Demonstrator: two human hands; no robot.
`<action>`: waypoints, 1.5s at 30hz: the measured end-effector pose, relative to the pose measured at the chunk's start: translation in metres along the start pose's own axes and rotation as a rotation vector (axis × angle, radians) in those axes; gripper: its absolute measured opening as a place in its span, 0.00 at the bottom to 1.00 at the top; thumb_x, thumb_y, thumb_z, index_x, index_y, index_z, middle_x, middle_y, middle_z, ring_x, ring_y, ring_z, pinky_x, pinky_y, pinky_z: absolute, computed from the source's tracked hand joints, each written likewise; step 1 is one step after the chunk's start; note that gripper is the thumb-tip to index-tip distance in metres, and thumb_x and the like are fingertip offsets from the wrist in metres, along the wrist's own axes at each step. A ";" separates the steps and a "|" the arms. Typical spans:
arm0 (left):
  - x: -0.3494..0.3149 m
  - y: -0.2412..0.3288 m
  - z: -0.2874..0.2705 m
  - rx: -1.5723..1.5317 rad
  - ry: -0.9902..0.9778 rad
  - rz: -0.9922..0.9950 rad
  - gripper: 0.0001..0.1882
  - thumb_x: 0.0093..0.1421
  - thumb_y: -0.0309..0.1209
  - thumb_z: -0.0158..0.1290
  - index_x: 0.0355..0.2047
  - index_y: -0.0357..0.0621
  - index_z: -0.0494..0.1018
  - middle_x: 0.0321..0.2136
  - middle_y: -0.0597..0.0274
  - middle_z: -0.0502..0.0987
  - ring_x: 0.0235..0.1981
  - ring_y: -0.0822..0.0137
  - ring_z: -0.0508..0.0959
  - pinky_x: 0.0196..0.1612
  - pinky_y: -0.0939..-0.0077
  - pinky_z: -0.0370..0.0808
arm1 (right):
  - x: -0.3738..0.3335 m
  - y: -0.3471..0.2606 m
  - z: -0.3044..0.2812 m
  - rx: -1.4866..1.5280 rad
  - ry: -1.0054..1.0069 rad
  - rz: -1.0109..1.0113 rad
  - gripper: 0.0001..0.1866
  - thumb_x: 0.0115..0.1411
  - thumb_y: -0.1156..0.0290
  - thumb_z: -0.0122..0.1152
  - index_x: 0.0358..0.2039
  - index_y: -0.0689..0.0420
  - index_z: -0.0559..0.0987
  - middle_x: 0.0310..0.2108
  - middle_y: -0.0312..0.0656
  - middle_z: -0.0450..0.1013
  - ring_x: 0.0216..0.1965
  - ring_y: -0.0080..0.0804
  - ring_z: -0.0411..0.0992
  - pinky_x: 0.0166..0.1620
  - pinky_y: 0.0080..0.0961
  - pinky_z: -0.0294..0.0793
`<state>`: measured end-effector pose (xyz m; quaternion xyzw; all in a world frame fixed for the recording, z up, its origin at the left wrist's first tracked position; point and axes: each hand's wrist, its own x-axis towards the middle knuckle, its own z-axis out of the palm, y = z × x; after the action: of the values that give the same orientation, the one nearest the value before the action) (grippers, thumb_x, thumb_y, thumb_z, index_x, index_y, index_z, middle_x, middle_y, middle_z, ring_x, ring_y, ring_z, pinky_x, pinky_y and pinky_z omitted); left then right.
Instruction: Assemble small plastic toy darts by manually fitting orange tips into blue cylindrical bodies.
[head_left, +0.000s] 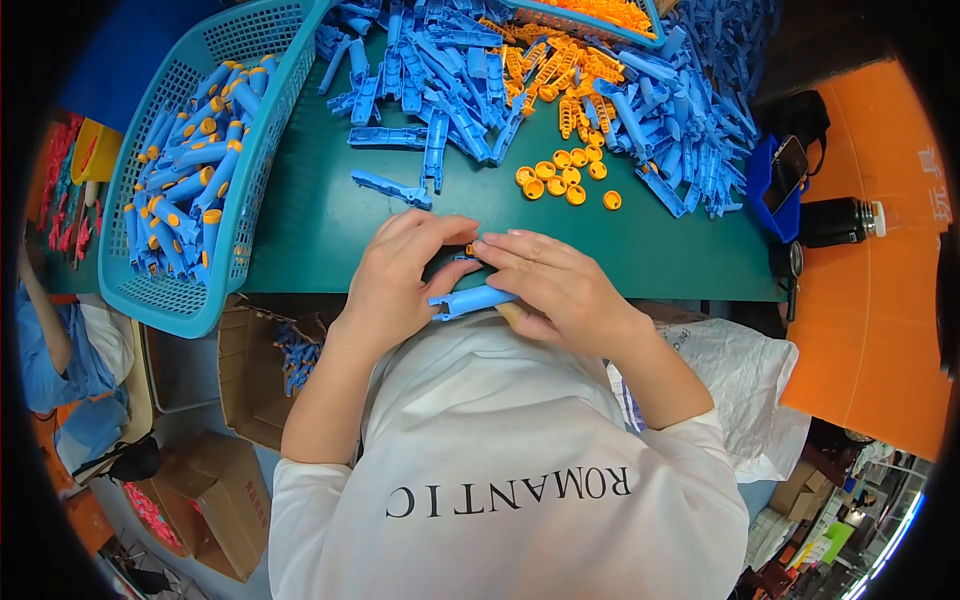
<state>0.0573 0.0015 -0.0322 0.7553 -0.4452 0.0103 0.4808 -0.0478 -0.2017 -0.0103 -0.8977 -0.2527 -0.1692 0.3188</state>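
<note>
At the near edge of the green table, my left hand and my right hand meet with fingers bent. A blue plastic half-shell with a notched end lies between them, its right end under my right fingers and its left end against my left hand. Just above it, my fingertips pinch another part with a bit of orange; most of it is hidden by the fingers. One loose blue shell lies just beyond my left hand. Round orange caps lie in a group beyond my right hand.
Left stands a blue basket of blue tubes with orange ends. Heaps of blue shells and orange ladder-like strips cover the table's far side. A black bottle and a phone in a blue tray are at right.
</note>
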 end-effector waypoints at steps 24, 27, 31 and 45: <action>-0.002 0.003 -0.001 -0.032 -0.029 -0.088 0.24 0.51 0.22 0.67 0.49 0.42 0.75 0.38 0.58 0.82 0.41 0.60 0.82 0.45 0.69 0.76 | 0.005 -0.006 -0.021 -0.137 0.010 0.268 0.15 0.53 0.78 0.69 0.43 0.62 0.82 0.34 0.44 0.74 0.35 0.43 0.73 0.38 0.36 0.73; 0.000 0.002 -0.003 -0.006 -0.043 -0.049 0.24 0.51 0.22 0.67 0.49 0.42 0.74 0.38 0.59 0.83 0.41 0.61 0.81 0.45 0.69 0.76 | 0.005 -0.006 -0.021 -0.146 -0.021 0.293 0.14 0.53 0.78 0.69 0.42 0.63 0.82 0.34 0.43 0.73 0.34 0.42 0.73 0.36 0.35 0.73; -0.001 0.001 -0.001 -0.038 -0.026 -0.042 0.24 0.53 0.25 0.65 0.51 0.46 0.73 0.36 0.62 0.83 0.39 0.57 0.79 0.45 0.63 0.73 | 0.007 -0.006 -0.020 -0.130 -0.042 0.291 0.14 0.54 0.77 0.68 0.42 0.63 0.82 0.33 0.43 0.73 0.33 0.42 0.73 0.35 0.35 0.73; 0.003 0.005 -0.013 0.219 -0.068 0.232 0.17 0.53 0.22 0.65 0.45 0.43 0.82 0.41 0.57 0.83 0.41 0.56 0.81 0.45 0.65 0.79 | -0.006 0.001 0.002 -0.112 0.107 0.266 0.14 0.53 0.79 0.68 0.42 0.66 0.81 0.32 0.45 0.72 0.34 0.44 0.73 0.37 0.35 0.74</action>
<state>0.0612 0.0087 -0.0203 0.7467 -0.5418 0.0886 0.3756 -0.0524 -0.2033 -0.0147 -0.9294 -0.1046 -0.1869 0.3007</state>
